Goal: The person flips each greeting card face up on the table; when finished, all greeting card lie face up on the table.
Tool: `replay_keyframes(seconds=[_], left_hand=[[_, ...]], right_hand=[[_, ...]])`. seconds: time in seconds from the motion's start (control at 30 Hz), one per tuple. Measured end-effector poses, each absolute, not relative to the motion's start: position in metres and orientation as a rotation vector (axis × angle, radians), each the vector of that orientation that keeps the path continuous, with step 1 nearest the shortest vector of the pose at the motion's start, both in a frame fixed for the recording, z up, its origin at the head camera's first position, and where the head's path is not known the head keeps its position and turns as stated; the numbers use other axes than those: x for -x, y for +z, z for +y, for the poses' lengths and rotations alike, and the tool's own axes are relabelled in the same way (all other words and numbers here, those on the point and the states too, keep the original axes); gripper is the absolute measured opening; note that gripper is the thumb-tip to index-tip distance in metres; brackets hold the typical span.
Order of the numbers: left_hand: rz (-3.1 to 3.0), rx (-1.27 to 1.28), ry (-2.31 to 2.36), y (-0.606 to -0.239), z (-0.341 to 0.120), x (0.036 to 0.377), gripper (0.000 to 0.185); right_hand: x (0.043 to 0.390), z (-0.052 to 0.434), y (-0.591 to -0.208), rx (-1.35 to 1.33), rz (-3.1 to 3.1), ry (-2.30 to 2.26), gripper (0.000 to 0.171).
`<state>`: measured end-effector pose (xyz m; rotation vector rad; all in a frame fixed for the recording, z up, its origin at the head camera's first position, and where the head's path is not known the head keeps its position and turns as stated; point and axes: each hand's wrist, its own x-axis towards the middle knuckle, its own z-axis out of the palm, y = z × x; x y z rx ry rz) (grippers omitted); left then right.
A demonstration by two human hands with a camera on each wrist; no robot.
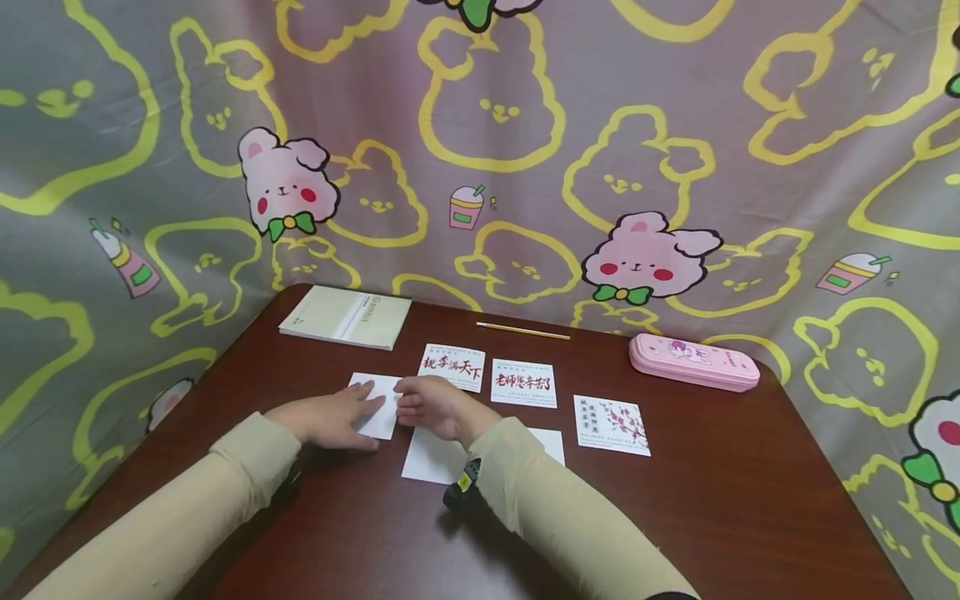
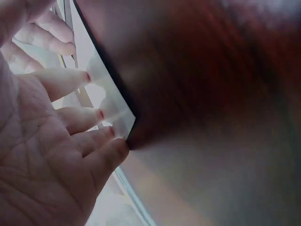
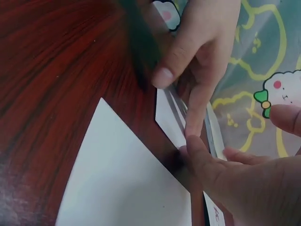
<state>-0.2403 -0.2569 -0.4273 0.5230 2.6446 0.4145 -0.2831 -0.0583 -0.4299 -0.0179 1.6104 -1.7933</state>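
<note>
My left hand [image 1: 337,414] rests with spread fingers on a small white card [image 1: 383,425], left of the table's middle. In the left wrist view its fingertips lie along the white card [image 2: 117,110] near one corner. My right hand [image 1: 435,407] is at the same card's right edge. The right wrist view shows the right hand's fingers [image 3: 207,162] touching the card [image 3: 165,113] beside a left fingertip, the right thumb held apart. Below the right wrist lies a larger white sheet [image 1: 427,460], partly hidden by that arm.
Two cards with red lettering, one left [image 1: 452,367] and one right [image 1: 523,383], lie behind the hands. A blossom-printed card [image 1: 612,425] is farther right. A notebook [image 1: 345,317], a pencil [image 1: 522,330] and a pink pencil case [image 1: 693,362] lie toward the back, before a patterned curtain [image 1: 517,192].
</note>
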Motion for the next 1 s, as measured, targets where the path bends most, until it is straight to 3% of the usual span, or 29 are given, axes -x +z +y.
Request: replay_keyframes(seconds=[0.23, 0.43, 0.6, 0.77, 1.0], left_hand=[[2.686, -0.540, 0.420, -0.432, -0.254, 0.240, 0.093], [2.725, -0.537, 0.479, -0.433, -0.256, 0.240, 0.094], [2.778, -0.602, 0.597, -0.435, -0.266, 0.245, 0.067], [2.822, -0.611, 0.901, -0.423, -0.276, 0.248, 0.036], [2.545, -0.335, 1.538, -0.403, -0.278, 0.251, 0.038]], right_hand=[[0.285, -0.055, -0.427, -0.037, 1.591, -1.779, 0.049], [0.287, -0.057, -0.421, -0.109, 1.493, -1.923, 0.045], [0.288, -0.057, -0.424, -0.165, 1.386, -2.056, 0.034], [0.290, -0.057, -0.425, -0.118, 1.361, -2.157, 0.037], [0.291, -0.058, -0.424, 0.038, 1.701, -2.087, 0.025]])
